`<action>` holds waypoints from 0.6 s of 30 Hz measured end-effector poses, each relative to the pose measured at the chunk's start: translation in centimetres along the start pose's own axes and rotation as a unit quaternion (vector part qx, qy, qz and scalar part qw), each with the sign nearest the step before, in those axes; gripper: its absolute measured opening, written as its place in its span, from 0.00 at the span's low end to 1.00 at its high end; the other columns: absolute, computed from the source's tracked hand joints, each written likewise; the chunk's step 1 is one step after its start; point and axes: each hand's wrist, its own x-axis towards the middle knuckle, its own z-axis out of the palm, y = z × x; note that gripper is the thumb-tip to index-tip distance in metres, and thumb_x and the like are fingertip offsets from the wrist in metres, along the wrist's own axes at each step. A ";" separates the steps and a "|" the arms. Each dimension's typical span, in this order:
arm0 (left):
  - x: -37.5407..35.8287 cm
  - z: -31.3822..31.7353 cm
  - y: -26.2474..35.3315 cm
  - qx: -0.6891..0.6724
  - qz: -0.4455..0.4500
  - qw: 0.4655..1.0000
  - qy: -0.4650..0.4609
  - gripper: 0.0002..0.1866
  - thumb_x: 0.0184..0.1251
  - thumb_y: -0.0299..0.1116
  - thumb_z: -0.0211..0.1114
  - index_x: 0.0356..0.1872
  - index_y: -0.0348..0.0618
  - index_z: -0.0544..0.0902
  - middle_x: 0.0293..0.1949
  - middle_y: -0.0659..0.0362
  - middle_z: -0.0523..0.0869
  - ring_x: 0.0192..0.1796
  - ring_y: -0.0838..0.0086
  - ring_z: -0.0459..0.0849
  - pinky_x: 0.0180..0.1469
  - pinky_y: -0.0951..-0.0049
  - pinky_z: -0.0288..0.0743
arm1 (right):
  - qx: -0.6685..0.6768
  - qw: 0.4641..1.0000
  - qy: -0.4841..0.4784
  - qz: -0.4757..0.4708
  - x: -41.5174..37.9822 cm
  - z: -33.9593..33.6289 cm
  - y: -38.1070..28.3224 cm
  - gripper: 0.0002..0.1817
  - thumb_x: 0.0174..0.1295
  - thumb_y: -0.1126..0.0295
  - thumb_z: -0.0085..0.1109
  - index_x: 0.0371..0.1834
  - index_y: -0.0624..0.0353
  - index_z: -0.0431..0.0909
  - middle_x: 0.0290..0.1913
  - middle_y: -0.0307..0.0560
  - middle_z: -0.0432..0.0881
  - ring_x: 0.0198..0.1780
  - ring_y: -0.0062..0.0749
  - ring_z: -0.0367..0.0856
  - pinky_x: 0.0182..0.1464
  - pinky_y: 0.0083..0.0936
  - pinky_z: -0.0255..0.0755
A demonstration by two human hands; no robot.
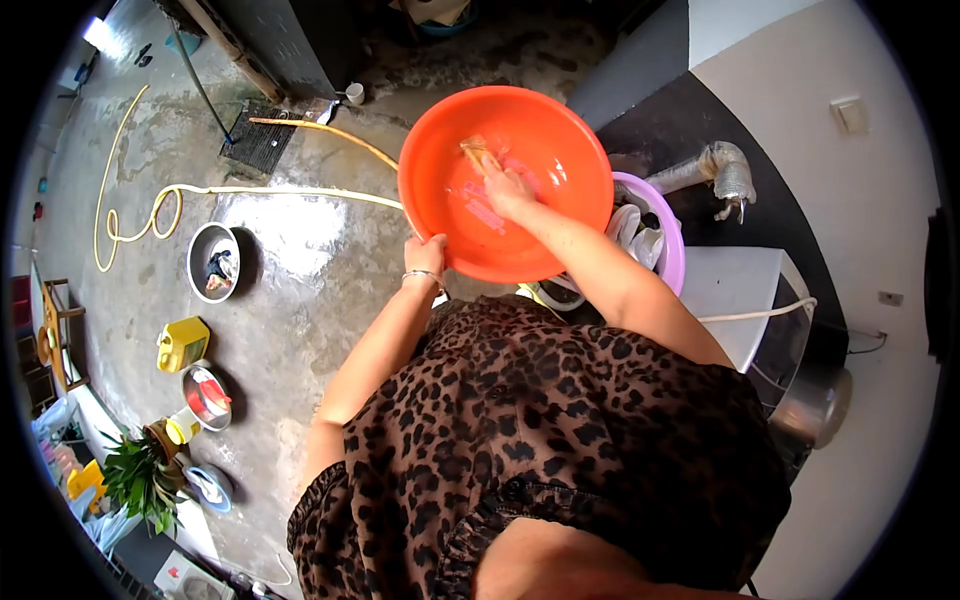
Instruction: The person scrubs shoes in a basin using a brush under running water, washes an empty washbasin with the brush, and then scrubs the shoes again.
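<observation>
Left hand (427, 252) gripping orange basin (540, 150), right hand (507, 190) inside

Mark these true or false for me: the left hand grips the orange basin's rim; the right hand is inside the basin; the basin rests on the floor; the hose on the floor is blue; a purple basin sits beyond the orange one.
1. The left hand grips the rim of the orange basin. True.
2. The right hand is inside the basin, on a yellowish scrubber. True.
3. The basin rests on the floor. False: it is held up, tilted, above the wet concrete floor.
4. The hose is blue. False: it is yellow.
5. A purple basin sits beyond the orange one. True; it holds white items.
</observation>
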 end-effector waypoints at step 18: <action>0.0 -7.2 1.0 -0.031 0.042 0.995 0.083 0.06 0.51 0.27 0.56 0.21 0.35 0.77 0.13 0.62 0.72 0.11 0.77 0.68 0.13 0.74 0.59 | 0.034 0.993 0.008 -0.115 2.6 3.0 -7.6 0.28 0.64 0.61 0.38 0.69 0.44 0.51 0.38 0.61 0.78 0.37 0.57 0.77 0.40 0.48 0.70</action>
